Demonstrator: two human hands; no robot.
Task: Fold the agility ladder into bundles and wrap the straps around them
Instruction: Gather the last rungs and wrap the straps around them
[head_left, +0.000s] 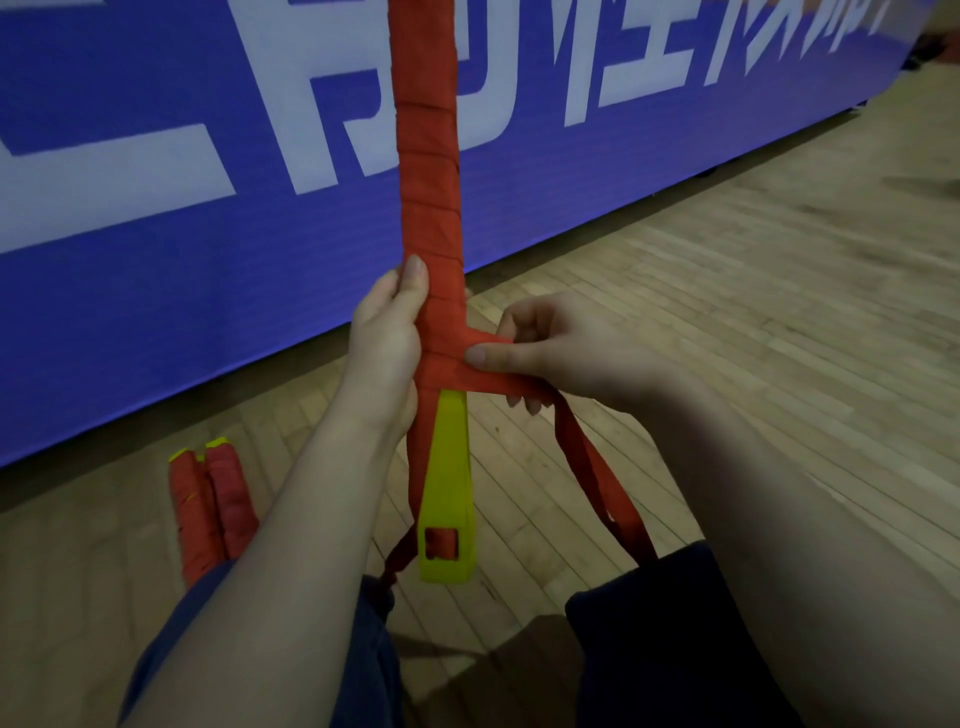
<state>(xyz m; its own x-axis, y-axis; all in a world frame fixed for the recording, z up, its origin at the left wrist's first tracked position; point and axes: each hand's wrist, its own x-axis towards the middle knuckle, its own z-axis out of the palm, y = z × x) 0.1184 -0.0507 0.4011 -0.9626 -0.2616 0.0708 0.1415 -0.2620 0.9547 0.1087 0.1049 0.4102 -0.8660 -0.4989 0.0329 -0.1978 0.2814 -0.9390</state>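
Standing upright, the wrapped ladder bundle (427, 208) points upward.

We see a long ladder bundle (427, 171) held upright, its upper length wound in tight spiral turns of red strap (597, 467). At the lowest turn the strap leaves the bundle sideways to the right, then hangs down loose. Below the wrapping the flat yellow rungs (448, 488) stick out bare, with red webbing threaded through a slot at their end. Two wrapped bundles (213, 514) lie side by side low on the left, with yellow tips showing.
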